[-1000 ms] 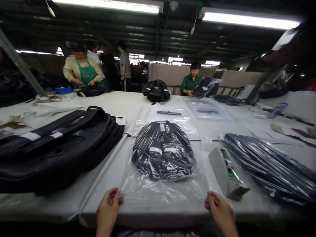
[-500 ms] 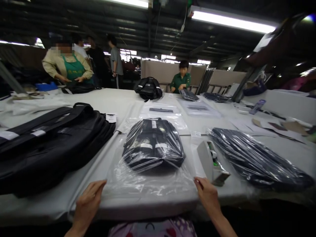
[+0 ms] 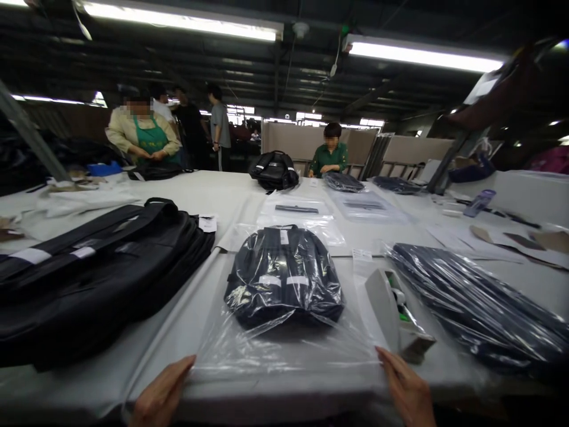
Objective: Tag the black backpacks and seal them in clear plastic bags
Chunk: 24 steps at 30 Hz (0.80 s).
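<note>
A: Hands?

B: Left hand (image 3: 162, 391) pinches the near left corner of a clear bag (image 3: 284, 359), fingertips together on the plastic. Right hand (image 3: 408, 388) does the same at the near right corner. Hands well apart, near edge stretched between them.

A: Where's the backpack?

B: Dark backpack (image 3: 284, 261) is inside the bag, lying on the white surface (image 3: 180, 317), centred ahead of the hands. Top handle points away from the wearer. White strips show across both straps, white tag near the handle.

A: What's next to it?

B: Right side: tape dispenser (image 3: 391, 314) just beyond the right hand, then wrapped dark packs (image 3: 480, 302). Left side: pile of black backpacks (image 3: 115, 279), unwrapped, white label (image 3: 207, 223) at its far end.

A: Far side?

B: Flat clear packaging (image 3: 297, 209) just behind the wrapped backpack. Further back, another black backpack (image 3: 274, 171). Person in a green apron (image 3: 151, 142) far left, person in a green shirt (image 3: 333, 157) to the right of that backpack, a wrapped pack (image 3: 343, 182) in front of them.
</note>
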Each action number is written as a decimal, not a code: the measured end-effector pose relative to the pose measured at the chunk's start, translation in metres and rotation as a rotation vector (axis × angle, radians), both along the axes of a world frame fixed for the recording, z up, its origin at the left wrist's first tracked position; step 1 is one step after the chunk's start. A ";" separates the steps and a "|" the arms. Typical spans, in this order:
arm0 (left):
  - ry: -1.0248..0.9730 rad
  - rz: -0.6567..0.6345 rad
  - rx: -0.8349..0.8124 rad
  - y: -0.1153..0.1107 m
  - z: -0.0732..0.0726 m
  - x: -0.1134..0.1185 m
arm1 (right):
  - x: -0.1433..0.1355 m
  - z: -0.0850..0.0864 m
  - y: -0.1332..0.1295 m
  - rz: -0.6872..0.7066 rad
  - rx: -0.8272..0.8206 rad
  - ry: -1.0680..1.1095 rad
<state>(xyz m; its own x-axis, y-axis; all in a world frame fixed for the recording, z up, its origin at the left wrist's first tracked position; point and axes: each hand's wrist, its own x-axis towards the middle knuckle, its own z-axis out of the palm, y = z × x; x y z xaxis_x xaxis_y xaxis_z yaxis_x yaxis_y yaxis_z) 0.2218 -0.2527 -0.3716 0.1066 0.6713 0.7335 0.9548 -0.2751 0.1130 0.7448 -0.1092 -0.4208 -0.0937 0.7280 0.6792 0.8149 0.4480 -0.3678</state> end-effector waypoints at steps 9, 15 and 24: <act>0.115 0.100 -0.021 0.001 0.039 0.032 | -0.033 0.047 -0.026 -0.062 0.104 -0.148; 0.195 0.030 0.007 0.041 0.068 0.132 | -0.096 0.081 -0.020 0.043 0.244 -0.367; 0.432 -0.323 0.041 0.101 0.094 0.126 | -0.117 0.108 0.016 0.381 0.377 -0.301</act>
<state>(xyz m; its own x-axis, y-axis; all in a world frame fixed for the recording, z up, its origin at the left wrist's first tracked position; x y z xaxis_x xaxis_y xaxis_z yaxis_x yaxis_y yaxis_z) 0.3475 -0.1518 -0.2774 0.6001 0.5263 0.6024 0.7784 -0.5579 -0.2879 0.6279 -0.0937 -0.3124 -0.5277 0.3203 0.7867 0.6156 0.7824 0.0943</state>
